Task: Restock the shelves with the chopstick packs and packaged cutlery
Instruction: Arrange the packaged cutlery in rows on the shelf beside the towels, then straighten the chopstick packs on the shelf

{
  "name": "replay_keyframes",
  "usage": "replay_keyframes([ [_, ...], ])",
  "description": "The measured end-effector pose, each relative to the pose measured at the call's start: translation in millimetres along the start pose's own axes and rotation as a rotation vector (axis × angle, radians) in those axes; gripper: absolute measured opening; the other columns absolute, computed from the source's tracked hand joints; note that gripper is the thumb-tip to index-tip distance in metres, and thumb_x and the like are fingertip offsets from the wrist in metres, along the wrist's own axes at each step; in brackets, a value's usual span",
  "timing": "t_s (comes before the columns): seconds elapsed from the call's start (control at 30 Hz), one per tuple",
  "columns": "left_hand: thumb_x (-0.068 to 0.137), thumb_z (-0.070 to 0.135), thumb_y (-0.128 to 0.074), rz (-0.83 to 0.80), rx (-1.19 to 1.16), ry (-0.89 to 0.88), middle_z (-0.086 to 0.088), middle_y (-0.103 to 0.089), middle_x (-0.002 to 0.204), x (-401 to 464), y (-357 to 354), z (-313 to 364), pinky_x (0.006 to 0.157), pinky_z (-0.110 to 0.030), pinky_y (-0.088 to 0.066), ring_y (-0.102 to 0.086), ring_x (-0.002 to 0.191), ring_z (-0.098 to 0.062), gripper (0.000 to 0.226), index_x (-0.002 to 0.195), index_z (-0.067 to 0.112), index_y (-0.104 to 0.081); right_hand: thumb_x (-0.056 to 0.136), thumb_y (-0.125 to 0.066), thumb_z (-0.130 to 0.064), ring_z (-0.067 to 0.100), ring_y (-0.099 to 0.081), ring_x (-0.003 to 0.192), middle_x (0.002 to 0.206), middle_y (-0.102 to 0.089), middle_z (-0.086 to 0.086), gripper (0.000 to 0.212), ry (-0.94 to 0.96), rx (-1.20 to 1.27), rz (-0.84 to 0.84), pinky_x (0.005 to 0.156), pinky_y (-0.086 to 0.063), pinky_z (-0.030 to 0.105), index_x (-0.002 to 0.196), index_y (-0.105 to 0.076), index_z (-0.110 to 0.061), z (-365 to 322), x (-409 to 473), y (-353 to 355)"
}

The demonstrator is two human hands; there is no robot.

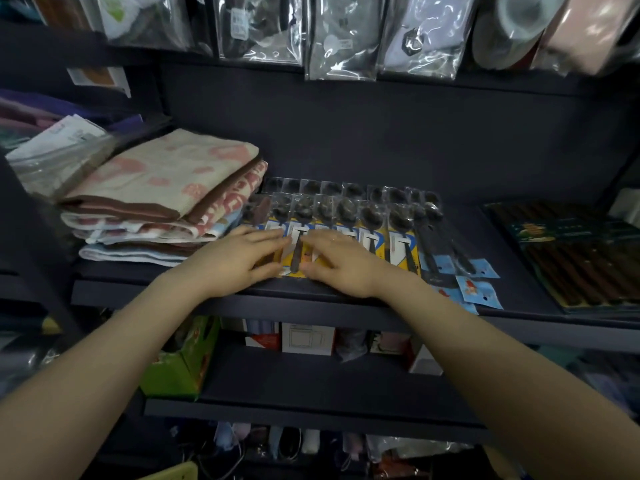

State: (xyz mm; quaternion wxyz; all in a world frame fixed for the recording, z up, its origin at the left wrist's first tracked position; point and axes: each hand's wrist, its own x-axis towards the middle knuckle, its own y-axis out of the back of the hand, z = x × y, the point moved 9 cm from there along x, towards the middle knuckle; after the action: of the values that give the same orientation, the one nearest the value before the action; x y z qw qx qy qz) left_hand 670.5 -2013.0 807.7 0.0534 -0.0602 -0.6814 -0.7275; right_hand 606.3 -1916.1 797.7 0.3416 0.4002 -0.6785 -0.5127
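Spoon packs (346, 220) lie in an overlapping row on the dark shelf (207, 292), directly under and beyond the fingertips. Left hand (239, 259) and right hand (341, 263) rest flat on them, fingers together, nothing pinched. Chopstick packs (575, 258) well right of right fingers; folded towels (162, 199) left of left fingers.

Your hands cover part of the spoon row, and the frame edges crop the rest.

Your left hand (239, 259) and right hand (341, 263) lie flat over the lower cards of the spoon packs (349, 220), so you cannot read the print there. The back row of packs is too dark to make out. The chopstick packs (575, 258) run off the right edge, blurred. The hanging bags (343, 36) are cropped at the top, their contents lost in glare.
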Motion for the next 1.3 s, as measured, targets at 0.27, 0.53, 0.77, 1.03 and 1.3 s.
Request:
replay_keyframes([
  [0.27, 0.091, 0.029, -0.043, 0.296, -0.339, -0.226, 0.006, -0.065, 0.106, 24.0, 42.9, 123.5, 0.069, -0.026, -0.050, -0.058, 0.081, -0.007, 0.034, 0.121, 0.025, -0.057, 0.092, -0.050, -0.034, 0.028, -0.050, 0.121, 0.126, -0.059, 0.011, 0.037, -0.157, -0.159, 0.340, 0.101, -0.040, 0.038, 0.120, -0.060, -0.012, 93.5, -91.0, 91.3],
  [0.53, 0.092, 0.020, -0.049, -0.277, -1.043, -0.184, 0.004, -0.055, 0.129, 113.5, -15.8, 265.2, 0.094, -0.022, -0.044, -0.053, 0.112, -0.004, 0.030, 0.121, 0.028, -0.048, 0.092, -0.035, -0.056, 0.034, -0.044, 0.125, 0.123, -0.059, 0.018, 0.058, -0.829, -0.374, 0.309, 0.103, -0.035, 0.045, 0.110, -0.061, -0.008, 255.1, -256.5, 150.3],
  [0.77, 0.088, 0.043, -0.052, -0.377, -1.044, 0.163, -0.001, -0.024, 0.152, 173.3, -63.3, 317.4, 0.105, -0.030, -0.027, -0.032, 0.133, -0.020, 0.068, 0.144, 0.023, -0.020, 0.083, -0.046, -0.064, 0.032, -0.048, 0.122, 0.142, -0.043, 0.017, 0.085, -1.032, 0.015, 0.049, 0.083, -0.039, 0.030, 0.142, -0.030, -0.006, 327.9, -309.1, 147.4],
  [1.03, 0.076, 0.040, -0.068, -0.242, -1.232, 0.236, 0.001, -0.040, 0.141, 200.8, -65.5, 339.0, 0.103, -0.029, -0.031, -0.040, 0.125, -0.019, 0.069, 0.136, 0.025, -0.036, 0.078, -0.068, -0.048, 0.022, -0.057, 0.084, 0.092, -0.058, 0.006, 0.048, -0.971, 0.264, 0.147, 0.075, -0.041, 0.027, 0.093, -0.054, -0.005, 350.3, -307.0, 162.8],
  [1.3, 0.040, 0.082, -0.061, -0.244, -0.714, 0.016, 0.018, 0.016, 0.152, 193.1, -69.7, 367.8, 0.117, -0.045, -0.014, 0.008, 0.143, -0.016, 0.119, 0.139, 0.052, -0.002, 0.088, -0.059, -0.025, 0.028, -0.066, 0.090, 0.100, -0.067, 0.013, 0.028, -0.827, 0.747, 0.369, 0.085, -0.054, 0.034, 0.107, -0.054, -0.006, 352.2, -288.0, 170.8],
])
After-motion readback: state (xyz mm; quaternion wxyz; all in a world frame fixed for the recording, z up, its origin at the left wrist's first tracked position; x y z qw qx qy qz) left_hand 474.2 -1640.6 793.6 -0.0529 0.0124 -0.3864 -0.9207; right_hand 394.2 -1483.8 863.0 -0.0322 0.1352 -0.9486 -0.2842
